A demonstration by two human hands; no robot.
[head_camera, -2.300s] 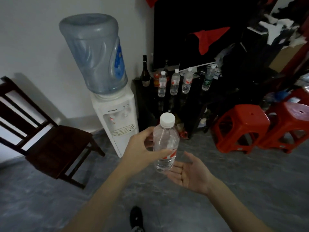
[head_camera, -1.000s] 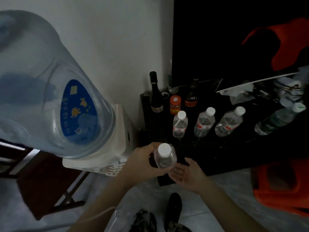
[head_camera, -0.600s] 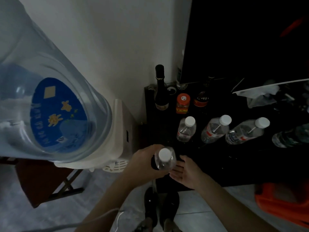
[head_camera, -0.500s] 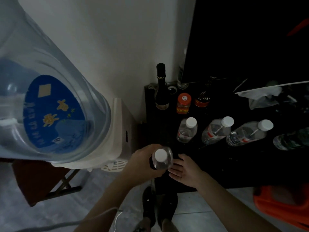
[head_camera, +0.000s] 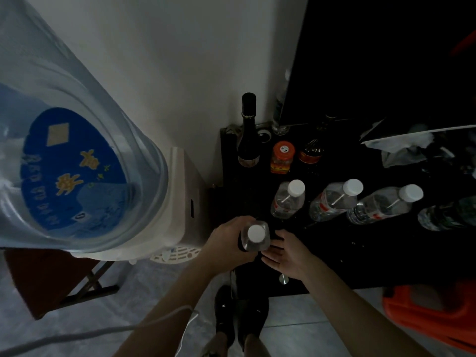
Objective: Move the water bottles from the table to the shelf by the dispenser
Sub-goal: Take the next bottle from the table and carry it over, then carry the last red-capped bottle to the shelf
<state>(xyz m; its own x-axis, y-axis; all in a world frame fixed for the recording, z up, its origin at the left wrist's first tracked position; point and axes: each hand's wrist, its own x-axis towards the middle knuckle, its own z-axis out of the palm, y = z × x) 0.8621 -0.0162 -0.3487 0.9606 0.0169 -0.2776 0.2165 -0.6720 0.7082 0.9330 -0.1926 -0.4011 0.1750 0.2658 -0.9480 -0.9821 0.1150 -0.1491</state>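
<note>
Left hand had its fingers curled around a water bottle, gripping the body just under the white cap. The bottle was upright, seen from the top, right over the near left corner of the black shelf. Couldn't tell if its base was touching the shelf, the hand hid that part.

Right hand was just right of the bottle, palm partly up, fingers straight and loose, holding nothing. Fingertips were right at the bottle's side, maybe touching, hard to say in that light.

Past the fingertips, further back on the shelf, three more bottles stood in a row with white caps: first, second, third. A green-tinted one was off to the right of those. Behind the row, by the wall, were a dark wine bottle, an orange-lidded jar and a small dark bottle.

Left of the left hand was the dispenser with its big blue jug, right next to the shelf. An orange stool was down to the right of the right arm.
</note>
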